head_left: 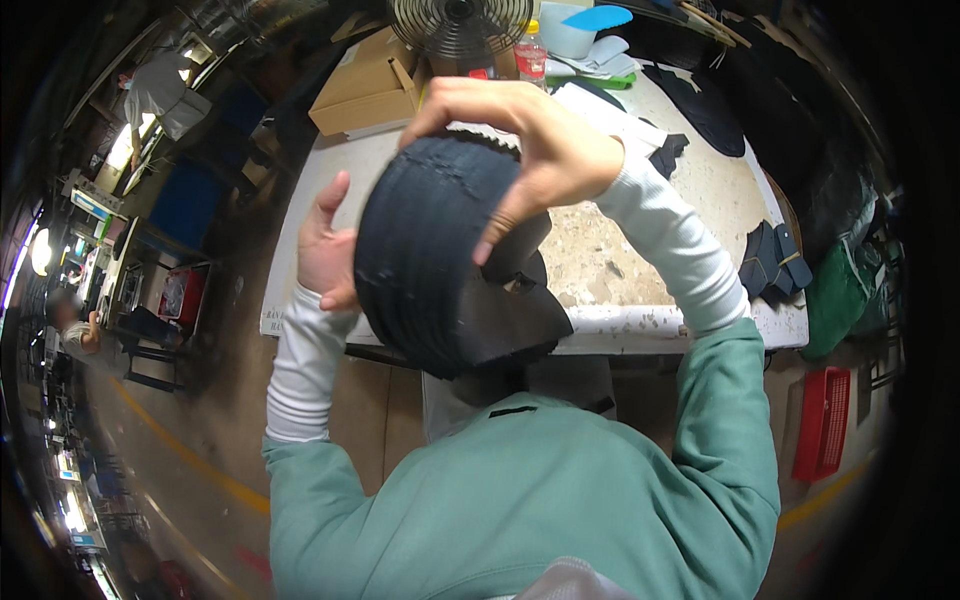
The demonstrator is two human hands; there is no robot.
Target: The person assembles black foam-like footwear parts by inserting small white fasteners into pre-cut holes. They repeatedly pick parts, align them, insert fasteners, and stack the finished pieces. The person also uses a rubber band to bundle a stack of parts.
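A thick, bent stack of black cut pieces [425, 240] is raised over the near edge of the table, its many layers lying one against another. My right hand [540, 145] is closed around the upper part, thumb on the near right face and fingers over the far top edge. At the stack's left side, my left hand [325, 255] bears against it with one finger raised and another low by the edge; the rest of its fingers are hidden. Broad dark flaps [510, 310] curve out on the stack's right side.
The worn white table [620, 260] carries an open cardboard box [365, 85], a fan [460, 25], a bottle [530, 55] and a light blue container [568, 35] at the back. Bundled black pieces [775, 262] lie at the right edge. A red basket [822, 425] stands on the floor.
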